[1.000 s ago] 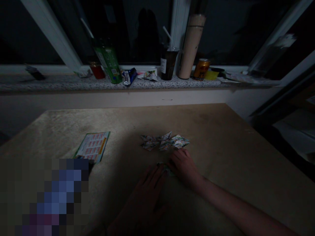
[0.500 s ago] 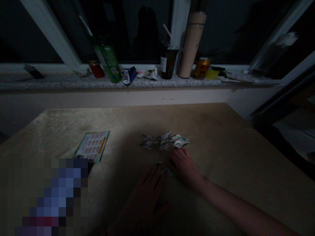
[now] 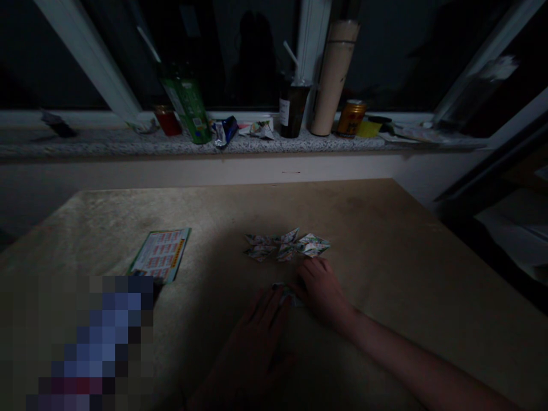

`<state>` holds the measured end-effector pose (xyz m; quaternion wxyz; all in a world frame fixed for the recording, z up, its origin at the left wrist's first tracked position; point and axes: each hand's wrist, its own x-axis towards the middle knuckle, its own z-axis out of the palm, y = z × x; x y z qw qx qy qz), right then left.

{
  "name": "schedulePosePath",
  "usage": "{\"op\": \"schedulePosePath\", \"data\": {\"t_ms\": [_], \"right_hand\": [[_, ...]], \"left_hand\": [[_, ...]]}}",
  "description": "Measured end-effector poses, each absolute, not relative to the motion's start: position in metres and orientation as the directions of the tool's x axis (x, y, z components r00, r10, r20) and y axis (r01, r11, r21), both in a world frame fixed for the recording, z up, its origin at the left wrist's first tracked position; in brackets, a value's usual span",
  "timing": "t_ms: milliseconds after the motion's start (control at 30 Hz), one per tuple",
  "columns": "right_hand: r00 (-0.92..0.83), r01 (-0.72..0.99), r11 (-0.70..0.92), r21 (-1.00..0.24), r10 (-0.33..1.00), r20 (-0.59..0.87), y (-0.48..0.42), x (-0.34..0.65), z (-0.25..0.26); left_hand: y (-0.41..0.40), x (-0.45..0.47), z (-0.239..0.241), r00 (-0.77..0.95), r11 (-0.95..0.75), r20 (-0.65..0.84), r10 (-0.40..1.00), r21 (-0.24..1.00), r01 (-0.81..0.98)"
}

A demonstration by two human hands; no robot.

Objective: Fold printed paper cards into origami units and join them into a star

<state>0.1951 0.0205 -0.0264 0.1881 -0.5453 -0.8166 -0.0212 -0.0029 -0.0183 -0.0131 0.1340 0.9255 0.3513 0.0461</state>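
Observation:
A small piece of folded printed paper point(image 3: 282, 290) lies on the table, partly covered by both hands. My left hand point(image 3: 261, 325) lies flat, its fingers stretched forward and the fingertips over the paper's left part. At the paper's right side my right hand point(image 3: 321, 285) is closed, fingers curled and the thumb side against the paper; the exact grip is dark and hard to see. Just beyond my right fingertips sit several folded paper shapes with pointed corners, among them a right one point(image 3: 314, 245), a middle one point(image 3: 287, 244) and a left one point(image 3: 259, 248).
A printed card point(image 3: 160, 254) lies at the left, near a pixelated area. Along the windowsill point(image 3: 248, 147) stand a green bottle point(image 3: 188, 108), a red jar point(image 3: 168, 120), a dark cup with a straw point(image 3: 293, 108), a beige flask point(image 3: 334, 80) and an orange can point(image 3: 351, 118).
Both hands stay nearly in place, with only a very slight shift of the right hand at the paper. The folded shapes and the card have not moved.

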Motion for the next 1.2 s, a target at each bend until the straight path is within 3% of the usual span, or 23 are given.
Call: {"op": "schedulePosePath", "data": {"t_ms": [600, 1200], "right_hand": [[-0.345, 0.915, 0.394, -0.084, 0.874, 0.343, 0.0202, 0.1950, -0.0271], [-0.334, 0.921, 0.379, -0.089, 0.887, 0.319, 0.0213, 0.1938, -0.0264]], "left_hand": [[-0.0193, -0.0018, -0.0151, 0.740, -0.707, 0.000, 0.673, 0.295, 0.643], [-0.0201, -0.0019, -0.0174, 0.736, -0.702, -0.005, 0.677, 0.293, 0.649]]}}
